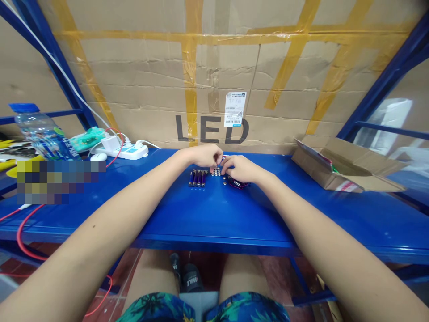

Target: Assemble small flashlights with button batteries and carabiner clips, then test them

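Note:
My left hand [205, 156] is closed, its fingertips pinched together and meeting those of my right hand. My right hand [240, 168] is also closed, with a small shiny purple tube [224, 157] showing at its fingertips; most of the tube is hidden. Below the hands lie several small silver round pieces [216, 171] in a tight group. A row of several blue-purple metal tubes [197, 178] lies side by side just below my left hand. Beneath my right hand is a pile of dark, glossy pieces [237, 183], partly covered by the hand.
The blue table [201, 219] backs onto a large taped cardboard sheet [140, 80]. An open cardboard box [330, 167] sits at the right. On the left are a water bottle [45, 134], a white power strip [132, 151] and a red cable [25, 239].

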Demonstrator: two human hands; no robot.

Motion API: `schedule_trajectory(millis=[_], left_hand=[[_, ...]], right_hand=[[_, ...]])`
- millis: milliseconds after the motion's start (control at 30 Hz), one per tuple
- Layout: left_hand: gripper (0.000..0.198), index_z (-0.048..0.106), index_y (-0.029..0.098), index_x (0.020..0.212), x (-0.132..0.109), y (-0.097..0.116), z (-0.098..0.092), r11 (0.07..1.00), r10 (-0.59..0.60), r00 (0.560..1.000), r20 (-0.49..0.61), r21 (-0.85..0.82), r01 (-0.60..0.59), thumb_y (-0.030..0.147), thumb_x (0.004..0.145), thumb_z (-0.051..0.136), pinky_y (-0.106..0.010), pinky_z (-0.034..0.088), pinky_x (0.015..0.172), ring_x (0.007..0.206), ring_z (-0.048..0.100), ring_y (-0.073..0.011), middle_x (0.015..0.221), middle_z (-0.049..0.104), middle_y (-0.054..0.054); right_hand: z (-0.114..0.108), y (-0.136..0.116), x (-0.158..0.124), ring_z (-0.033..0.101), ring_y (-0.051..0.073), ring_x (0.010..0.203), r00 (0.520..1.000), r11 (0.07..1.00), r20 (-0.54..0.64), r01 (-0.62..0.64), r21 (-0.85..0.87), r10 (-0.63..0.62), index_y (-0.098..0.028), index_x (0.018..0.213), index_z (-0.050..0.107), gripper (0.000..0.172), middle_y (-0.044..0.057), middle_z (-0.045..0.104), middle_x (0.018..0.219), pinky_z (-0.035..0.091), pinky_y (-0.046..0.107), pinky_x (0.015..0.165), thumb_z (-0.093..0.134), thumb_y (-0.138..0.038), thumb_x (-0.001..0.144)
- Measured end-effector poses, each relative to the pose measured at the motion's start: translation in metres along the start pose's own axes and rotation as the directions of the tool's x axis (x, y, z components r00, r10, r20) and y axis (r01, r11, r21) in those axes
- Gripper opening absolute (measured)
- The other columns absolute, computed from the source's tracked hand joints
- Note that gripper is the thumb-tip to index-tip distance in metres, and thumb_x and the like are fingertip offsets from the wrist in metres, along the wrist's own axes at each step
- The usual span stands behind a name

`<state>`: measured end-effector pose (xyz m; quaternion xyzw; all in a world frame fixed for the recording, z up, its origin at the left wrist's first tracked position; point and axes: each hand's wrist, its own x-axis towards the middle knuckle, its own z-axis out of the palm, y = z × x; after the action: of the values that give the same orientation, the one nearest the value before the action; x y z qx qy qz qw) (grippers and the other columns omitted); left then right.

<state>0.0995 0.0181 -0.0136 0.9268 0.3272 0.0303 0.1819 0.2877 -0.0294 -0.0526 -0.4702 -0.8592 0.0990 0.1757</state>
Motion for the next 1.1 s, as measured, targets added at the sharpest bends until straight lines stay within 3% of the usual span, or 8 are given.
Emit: schedule_trajectory(millis=[267, 400, 500, 567, 733, 900, 1100], left_hand=[[0.026, 0.054, 0.018, 0.079, 0.0, 0.002, 0.001, 0.999, -0.006, 1.0, 0.025, -0.044, 0.007, 0.005, 0.058, 0.048, -0.025, 0.043, 0.062, 0.073, 0.067, -0.0166, 0.073, 0.072, -0.002], [0.022, 0.057, 0.018, 0.078, 0.0, 0.001, 0.0, 1.0, -0.003, 0.995, -0.101, 0.011, 0.004, 0.007, 0.061, 0.05, -0.025, 0.041, 0.059, 0.068, 0.062, -0.0153, 0.072, 0.068, -0.002], [0.017, 0.062, 0.017, 0.078, 0.002, 0.002, 0.002, 0.995, 0.057, 0.982, -0.181, 0.094, -0.04, 0.01, 0.065, 0.053, -0.025, 0.039, 0.059, 0.068, 0.057, -0.0141, 0.076, 0.067, -0.003], [0.018, 0.066, 0.017, 0.08, 0.003, 0.006, 0.004, 0.992, 0.075, 0.988, -0.133, 0.107, -0.061, 0.012, 0.068, 0.054, -0.025, 0.039, 0.061, 0.069, 0.057, -0.0138, 0.077, 0.067, -0.002], [0.017, 0.072, 0.018, 0.086, -0.002, 0.031, 0.007, 0.984, -0.015, 0.998, 0.065, 0.178, 0.003, 0.027, 0.073, 0.064, -0.027, 0.039, 0.06, 0.066, 0.059, -0.015, 0.076, 0.07, -0.002], [0.038, 0.073, 0.016, 0.092, -0.008, 0.063, 0.013, 0.932, -0.049, 0.997, 0.059, 0.361, 0.025, 0.048, 0.072, 0.072, -0.029, 0.04, 0.061, 0.07, 0.061, -0.0189, 0.086, 0.071, -0.008], [0.032, 0.073, 0.012, 0.098, -0.008, 0.066, 0.019, 0.911, -0.073, 0.994, 0.081, 0.411, 0.034, 0.036, 0.077, 0.069, -0.03, 0.041, 0.059, 0.07, 0.063, -0.0215, 0.084, 0.071, -0.009]], right_hand=[[-0.014, 0.002, -0.004, 0.066, 0.02, 0.099, 0.999, 0.999, -0.033, -0.02, -0.027, 0.019, -0.02, 0.079, 0.078, 0.032, 0.003, 0.074, 0.109, 0.046, 0.024, 0.09, 0.051, -0.003, 0.075], [-0.019, 0.004, -0.006, 0.067, 0.02, 0.088, 0.992, 0.99, -0.029, -0.122, -0.063, 0.121, -0.02, 0.084, 0.077, 0.029, 0.004, 0.075, 0.099, 0.048, 0.025, 0.083, 0.055, -0.005, 0.073], [-0.02, 0.004, -0.007, 0.067, 0.019, 0.084, 0.992, 0.989, 0.013, -0.127, -0.076, 0.129, -0.02, 0.084, 0.077, 0.024, 0.004, 0.076, 0.096, 0.048, 0.025, 0.078, 0.06, -0.007, 0.073], [-0.02, 0.003, -0.007, 0.067, 0.019, 0.083, 0.993, 0.992, 0.053, -0.104, -0.076, 0.108, -0.02, 0.082, 0.077, 0.019, 0.004, 0.076, 0.095, 0.048, 0.025, 0.077, 0.063, -0.01, 0.074], [-0.018, 0.0, -0.007, 0.067, 0.019, 0.082, 0.989, 0.989, 0.079, -0.118, -0.086, 0.124, -0.02, 0.081, 0.078, 0.011, 0.004, 0.076, 0.091, 0.047, 0.024, 0.073, 0.07, -0.016, 0.074], [-0.018, 0.001, -0.008, 0.067, 0.021, 0.082, 0.99, 0.987, 0.074, -0.114, -0.113, 0.123, -0.02, 0.087, 0.078, 0.018, 0.005, 0.077, 0.092, 0.045, 0.024, 0.066, 0.071, -0.015, 0.071], [-0.021, 0.003, -0.009, 0.066, 0.02, 0.082, 0.987, 0.989, 0.102, -0.113, -0.098, 0.123, -0.022, 0.092, 0.08, 0.024, 0.005, 0.077, 0.092, 0.044, 0.024, 0.065, 0.069, -0.013, 0.073]])
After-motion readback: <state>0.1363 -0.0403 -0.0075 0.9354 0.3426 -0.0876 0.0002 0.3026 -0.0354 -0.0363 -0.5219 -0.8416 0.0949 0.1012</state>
